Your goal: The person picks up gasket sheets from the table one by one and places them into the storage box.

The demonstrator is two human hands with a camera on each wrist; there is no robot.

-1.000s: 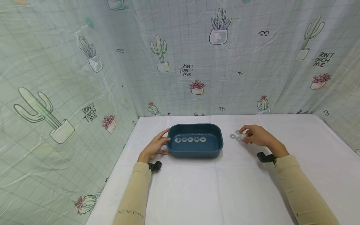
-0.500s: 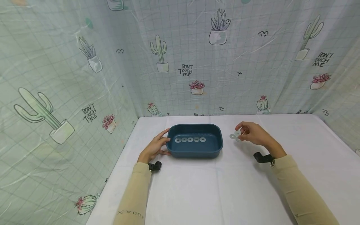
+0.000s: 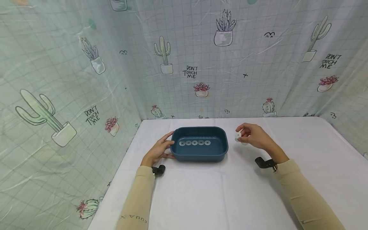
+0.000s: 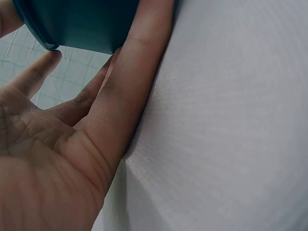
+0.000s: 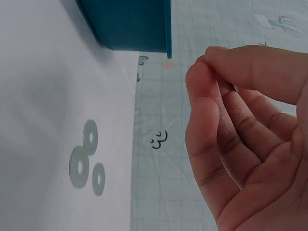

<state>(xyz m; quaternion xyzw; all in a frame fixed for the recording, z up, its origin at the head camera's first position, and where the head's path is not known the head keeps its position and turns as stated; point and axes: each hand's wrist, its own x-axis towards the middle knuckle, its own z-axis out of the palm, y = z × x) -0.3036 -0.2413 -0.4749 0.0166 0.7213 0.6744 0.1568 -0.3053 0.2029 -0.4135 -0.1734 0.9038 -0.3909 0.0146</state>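
A dark blue rectangular tub (image 3: pixel 201 158) stands on the white table with several flat washers (image 3: pixel 195 142) in a row on its floor. At its left end my left hand (image 3: pixel 157 150) holds the wall, thumb at the rim, fingers spread along the outside. In the left wrist view the fingers lie against the blue tub wall (image 4: pixel 82 24). To the right of the tub my right hand (image 3: pixel 254 135) pinches a pale washer (image 3: pixel 238 134) between thumb and fingers, raised above the table; the right wrist view mostly hides it. Three loose washers (image 5: pixel 79 167) lie below that hand.
A white cloth covers the table (image 3: pixel 192 191). Behind and to the left hangs a cactus-print curtain (image 3: pixel 178 105), meeting the table's far edge. Each wrist wears a black camera (image 3: pixel 159 170).
My right hand has picked a washer up from the loose group and moved left and slightly back with it, towards the tub. My left hand and the tub have stayed put.
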